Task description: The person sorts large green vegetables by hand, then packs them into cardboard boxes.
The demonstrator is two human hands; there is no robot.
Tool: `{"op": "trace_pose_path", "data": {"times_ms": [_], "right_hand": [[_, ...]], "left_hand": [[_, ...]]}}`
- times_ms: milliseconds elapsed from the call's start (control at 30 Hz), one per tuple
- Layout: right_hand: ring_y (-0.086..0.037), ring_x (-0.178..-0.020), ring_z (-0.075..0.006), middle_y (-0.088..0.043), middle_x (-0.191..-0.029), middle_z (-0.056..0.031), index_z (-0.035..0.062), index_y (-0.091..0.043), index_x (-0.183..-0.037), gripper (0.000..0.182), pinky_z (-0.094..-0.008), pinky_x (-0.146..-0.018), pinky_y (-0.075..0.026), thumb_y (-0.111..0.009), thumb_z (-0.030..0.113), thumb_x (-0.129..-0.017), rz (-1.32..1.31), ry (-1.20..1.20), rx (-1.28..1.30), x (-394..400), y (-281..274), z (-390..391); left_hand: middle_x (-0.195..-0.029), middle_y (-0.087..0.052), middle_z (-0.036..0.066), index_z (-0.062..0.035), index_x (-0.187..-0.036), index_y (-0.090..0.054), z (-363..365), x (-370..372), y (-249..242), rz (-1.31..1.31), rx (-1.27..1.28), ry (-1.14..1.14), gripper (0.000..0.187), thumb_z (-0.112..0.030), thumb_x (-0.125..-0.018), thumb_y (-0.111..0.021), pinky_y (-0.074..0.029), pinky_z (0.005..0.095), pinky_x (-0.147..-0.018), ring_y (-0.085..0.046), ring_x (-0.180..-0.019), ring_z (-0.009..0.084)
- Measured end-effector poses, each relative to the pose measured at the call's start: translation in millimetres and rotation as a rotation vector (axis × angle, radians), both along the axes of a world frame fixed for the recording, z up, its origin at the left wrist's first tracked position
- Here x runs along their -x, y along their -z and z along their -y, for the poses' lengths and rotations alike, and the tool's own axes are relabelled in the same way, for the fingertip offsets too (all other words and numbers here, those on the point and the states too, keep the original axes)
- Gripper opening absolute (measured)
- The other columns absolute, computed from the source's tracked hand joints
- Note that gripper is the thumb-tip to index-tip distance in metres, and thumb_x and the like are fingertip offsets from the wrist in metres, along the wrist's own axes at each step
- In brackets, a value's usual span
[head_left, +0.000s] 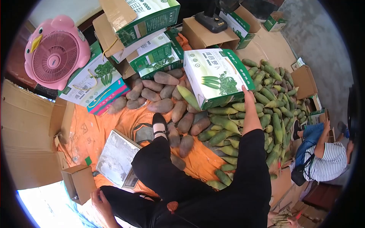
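Note:
My right hand (248,95) is at the near right corner of a white and green radish carton (216,74), its fingers against the side and edge. The carton has a picture of green radishes on top and rests over the piled vegetables. Around it lie many green radishes (279,129) and, to the left, dark reddish-brown root vegetables (161,105). My left hand (100,203) is low by my left thigh, fingers loosely bent and apart, with nothing visible in it. Close to it stands a small brown cardboard box (80,182).
A metal-topped platform scale (118,157) sits on the orange sheet (85,131) by my legs. More cartons (146,22) are stacked ahead, and a pink fan (55,53) stands at upper left. A person in a striped shirt (327,161) is at right.

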State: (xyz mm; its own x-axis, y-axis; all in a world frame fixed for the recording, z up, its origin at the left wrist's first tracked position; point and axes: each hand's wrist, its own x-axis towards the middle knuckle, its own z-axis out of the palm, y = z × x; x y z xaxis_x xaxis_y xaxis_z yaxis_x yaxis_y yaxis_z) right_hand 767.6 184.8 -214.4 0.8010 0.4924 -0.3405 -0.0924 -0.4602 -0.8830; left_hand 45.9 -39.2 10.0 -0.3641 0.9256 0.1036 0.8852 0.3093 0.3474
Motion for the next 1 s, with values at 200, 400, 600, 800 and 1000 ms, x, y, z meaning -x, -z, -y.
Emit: {"op": "trace_pose_path", "data": {"times_ms": [200, 400, 600, 800, 1000], "right_hand": [[-0.055, -0.08, -0.0156, -0.062, -0.093, -0.008, -0.0066, -0.062, -0.091, 0.042, -0.0291, -0.073, -0.043, -0.074, 0.03, -0.075, -0.045, 0.016, -0.136, 43.3, -26.8, 34.8], [-0.058, -0.091, -0.0164, -0.061, -0.104, -0.0077, -0.0033, -0.058, -0.109, 0.033, -0.029, -0.08, -0.046, -0.067, 0.012, -0.081, -0.441, 0.015, -0.652, 133.2, -70.1, 66.7], [-0.059, -0.091, -0.0181, -0.061, -0.104, -0.0094, -0.0038, -0.056, -0.111, 0.038, -0.031, -0.08, -0.047, -0.069, 0.005, -0.076, -0.417, -0.067, -0.637, 162.3, -115.9, 92.2], [-0.062, -0.085, -0.0202, -0.063, -0.102, -0.0107, -0.0048, -0.057, -0.108, 0.035, -0.0312, -0.073, -0.049, -0.065, 0.003, -0.075, -0.284, -0.18, -0.488, 193.3, -160.7, 100.5], [-0.064, -0.074, -0.0288, -0.066, -0.082, -0.016, -0.0014, -0.064, -0.09, 0.026, -0.0373, -0.071, -0.05, -0.063, 0.016, -0.071, 0.396, -0.543, -0.171, 220.6, -217.5, 106.3]], "left_hand": [[-0.085, -0.06, 0.017, 0.0032, -0.093, -0.06, 4.3, 1.1, 4.9, 0.024, -0.009, 0.033, 0.013, -0.001, -0.081, -0.055, -0.046, 0.0373, -0.067, -0.059, -0.076, 0.0307], [-0.084, -0.06, 0.017, 0.0037, -0.091, -0.06, 17.6, 12.0, 1.9, -0.019, -0.095, 0.105, 0.012, -0.001, -0.082, -0.055, -0.046, 0.038, -0.067, -0.059, -0.076, 0.0316], [-0.084, -0.06, 0.014, 0.002, -0.093, -0.06, 35.5, 34.4, 14.6, 0.069, -0.165, 0.047, 0.012, -0.001, -0.083, -0.054, -0.047, 0.0322, -0.065, -0.058, -0.075, 0.0253], [-0.081, -0.058, 0.014, 0.0037, -0.091, -0.061, 43.4, 34.7, 11.8, 0.053, -0.211, 0.112, 0.011, -0.003, -0.084, -0.055, -0.046, 0.0336, -0.062, -0.057, -0.073, 0.0266], [-0.08, -0.057, 0.013, 0.0039, -0.091, -0.06, 53.1, 43.7, 14.3, 0.159, -0.271, 0.09, 0.011, -0.003, -0.084, -0.055, -0.045, 0.0336, -0.061, -0.057, -0.072, 0.0252]]}}
